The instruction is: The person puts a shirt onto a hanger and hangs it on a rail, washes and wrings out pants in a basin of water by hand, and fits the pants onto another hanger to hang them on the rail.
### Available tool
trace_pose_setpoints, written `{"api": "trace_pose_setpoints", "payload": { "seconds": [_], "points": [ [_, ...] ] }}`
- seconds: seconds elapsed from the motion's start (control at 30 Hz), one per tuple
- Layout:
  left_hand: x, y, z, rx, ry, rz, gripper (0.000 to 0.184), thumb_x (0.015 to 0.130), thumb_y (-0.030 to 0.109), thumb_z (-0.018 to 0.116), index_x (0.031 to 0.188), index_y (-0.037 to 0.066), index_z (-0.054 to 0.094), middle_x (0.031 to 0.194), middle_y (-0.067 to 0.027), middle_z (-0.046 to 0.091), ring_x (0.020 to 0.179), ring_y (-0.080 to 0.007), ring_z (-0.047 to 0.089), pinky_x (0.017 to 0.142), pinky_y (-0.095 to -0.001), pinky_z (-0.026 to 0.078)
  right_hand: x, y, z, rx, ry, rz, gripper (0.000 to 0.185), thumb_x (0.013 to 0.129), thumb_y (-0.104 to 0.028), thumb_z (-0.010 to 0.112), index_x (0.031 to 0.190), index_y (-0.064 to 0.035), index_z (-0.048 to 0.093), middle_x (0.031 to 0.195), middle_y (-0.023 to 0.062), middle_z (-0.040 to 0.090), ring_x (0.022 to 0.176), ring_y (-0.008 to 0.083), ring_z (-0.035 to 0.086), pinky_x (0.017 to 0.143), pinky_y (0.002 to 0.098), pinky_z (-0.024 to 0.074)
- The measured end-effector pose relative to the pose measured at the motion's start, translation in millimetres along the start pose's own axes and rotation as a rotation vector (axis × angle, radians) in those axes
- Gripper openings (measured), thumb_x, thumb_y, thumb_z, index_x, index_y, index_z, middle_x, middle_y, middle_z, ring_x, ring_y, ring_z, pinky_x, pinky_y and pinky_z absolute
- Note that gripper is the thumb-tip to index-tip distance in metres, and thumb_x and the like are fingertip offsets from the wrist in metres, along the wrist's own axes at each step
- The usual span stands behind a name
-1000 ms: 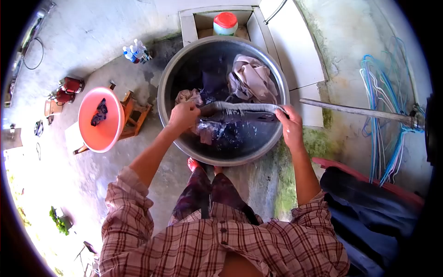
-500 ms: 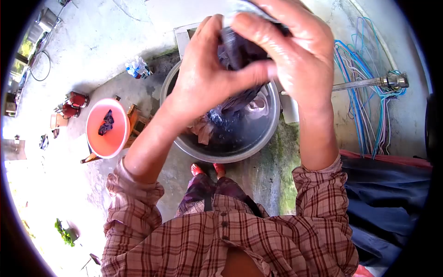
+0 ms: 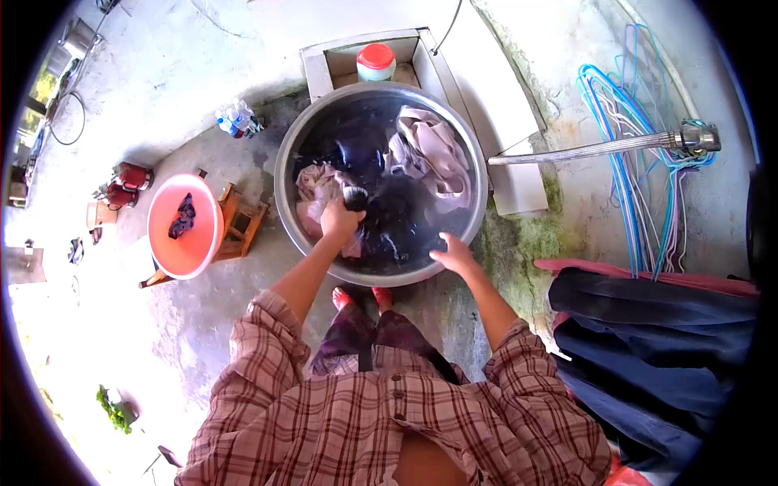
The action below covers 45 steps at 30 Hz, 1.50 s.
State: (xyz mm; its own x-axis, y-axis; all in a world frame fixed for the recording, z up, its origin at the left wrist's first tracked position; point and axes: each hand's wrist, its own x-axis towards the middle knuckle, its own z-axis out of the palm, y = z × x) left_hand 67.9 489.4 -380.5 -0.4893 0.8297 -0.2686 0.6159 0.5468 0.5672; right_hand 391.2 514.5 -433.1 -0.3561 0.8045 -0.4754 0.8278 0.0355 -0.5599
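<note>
A large metal basin (image 3: pixel 480 190) holds water and wet clothes. My left hand (image 3: pixel 342 219) is closed on a bunched dark cloth with a grey edge (image 3: pixel 355 197), over the left half of the basin. Beside it lies a pink cloth (image 3: pixel 318 188). My right hand (image 3: pixel 454 253) is at the basin's lower right rim, fingers apart, holding nothing. Dark cloth (image 3: pixel 393 212) lies in the water between my hands. A pale pink-beige garment (image 3: pixel 433 150) is heaped at the basin's upper right.
Behind the basin stands a red-lidded tub (image 3: pixel 376 63). A pink basin (image 3: pixel 185 251) with a dark cloth rests on a wooden stool (image 3: pixel 237 227) at left. Right are a metal-braided hose (image 3: pixel 583 150), hangers (image 3: pixel 640 170) and dark fabric (image 3: pixel 648 348).
Both hands rose close to the camera with the dark cloth, then came down to the basin. My right hand has let go of the cloth, and the two hands are now apart.
</note>
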Motion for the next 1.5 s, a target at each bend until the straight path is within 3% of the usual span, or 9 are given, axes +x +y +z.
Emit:
{"api": "trace_pose_setpoints", "payload": {
  "seconds": [0.3,0.57,0.67,0.83,0.97,1.03,1.3,1.37,1.5],
  "points": [
    [-67,212,-186,-1.229,-0.305,0.265,0.025,0.081,0.005,0.072,0.104,-0.002,0.065,0.094,-0.0069,0.069,0.083,-0.0158,0.065,0.081,-0.0305,0.051,38,-51,-5,0.115,0.259,-0.343,0.136,0.054,-0.042,0.090,0.151,0.0001,0.005,0.154,0.0261,0.018,0.144,0.0379,0.019,0.116,0.0416,0.0223],
    [-105,277,-284,-1.615,-0.373,0.575,0.021,0.079,0.008,0.074,0.095,-0.002,0.065,0.087,-0.0080,0.069,0.077,-0.0169,0.067,0.075,-0.0299,0.053,41,-201,-62,0.519,0.169,-0.524,0.073,0.065,-0.040,0.087,0.122,-0.0042,0.057,0.126,0.0154,0.057,0.120,0.0294,0.049,0.105,0.0399,0.0355],
    [-91,252,-296,-1.511,-0.302,0.592,0.021,0.079,0.005,0.072,0.097,-0.003,0.064,0.088,-0.0090,0.069,0.077,-0.0179,0.067,0.078,-0.0296,0.053,91,-158,-32,0.094,0.548,-0.785,0.029,0.080,-0.024,0.076,0.098,-0.0035,0.066,0.092,0.0112,0.066,0.088,0.0214,0.062,0.080,0.0396,0.0477],
    [-41,147,-263,-1.208,-0.059,0.243,0.025,0.077,0.008,0.075,0.099,-0.002,0.067,0.091,-0.0074,0.069,0.077,-0.0161,0.065,0.075,-0.0288,0.051,83,-87,-61,0.609,0.252,-0.193,0.007,0.081,-0.008,0.064,0.077,-0.0029,0.064,0.058,0.0004,0.058,0.053,0.0100,0.055,0.048,0.0280,0.0415],
    [11,28,-159,-0.791,0.035,0.083,0.035,0.072,0.018,0.082,0.100,0.001,0.069,0.088,-0.0045,0.069,0.082,-0.0143,0.064,0.074,-0.0305,0.050,82,-72,-72,0.254,0.454,-0.430,0.021,0.077,-0.018,0.068,0.091,-0.0024,0.069,0.077,0.0208,0.068,0.075,0.0370,0.067,0.065,0.0435,0.0494],
    [27,-18,-107,-0.744,-0.014,-0.060,0.036,0.073,0.011,0.082,0.103,0.000,0.066,0.092,-0.0035,0.068,0.081,-0.0132,0.062,0.075,-0.0277,0.050,80,-88,-63,0.031,0.440,-0.354,0.036,0.073,-0.006,0.052,0.107,-0.0068,0.065,0.089,0.0242,0.067,0.087,0.0427,0.064,0.078,0.0508,0.0487],
    [35,-120,23,-0.529,-0.051,-0.354,0.046,0.077,0.014,0.076,0.118,0.003,0.059,0.084,-0.0038,0.065,0.072,-0.0140,0.062,0.061,-0.0309,0.051,107,-86,39,-0.322,-0.150,-0.135,0.068,0.070,-0.029,0.075,0.128,-0.0027,0.049,0.106,0.0231,0.066,0.101,0.0389,0.063,0.087,0.0485,0.0504],
    [38,-159,51,-0.314,0.027,-0.331,0.047,0.077,0.014,0.074,0.120,0.003,0.057,0.086,-0.0062,0.065,0.072,-0.0151,0.063,0.059,-0.0316,0.052,105,-90,61,-0.350,-0.172,-0.003,0.083,0.071,-0.044,0.078,0.136,-0.0081,0.041,0.119,0.0187,0.061,0.111,0.0379,0.059,0.094,0.0596,0.0407],
    [11,-163,39,-0.231,0.143,-0.247,0.046,0.077,0.017,0.073,0.118,0.003,0.058,0.091,-0.0104,0.066,0.071,-0.0186,0.065,0.061,-0.0322,0.053,107,-73,107,-0.421,-0.105,-0.060,0.067,0.079,-0.041,0.069,0.134,-0.0114,0.046,0.118,0.0180,0.061,0.112,0.0379,0.057,0.097,0.0622,0.0357]
  ]
}}
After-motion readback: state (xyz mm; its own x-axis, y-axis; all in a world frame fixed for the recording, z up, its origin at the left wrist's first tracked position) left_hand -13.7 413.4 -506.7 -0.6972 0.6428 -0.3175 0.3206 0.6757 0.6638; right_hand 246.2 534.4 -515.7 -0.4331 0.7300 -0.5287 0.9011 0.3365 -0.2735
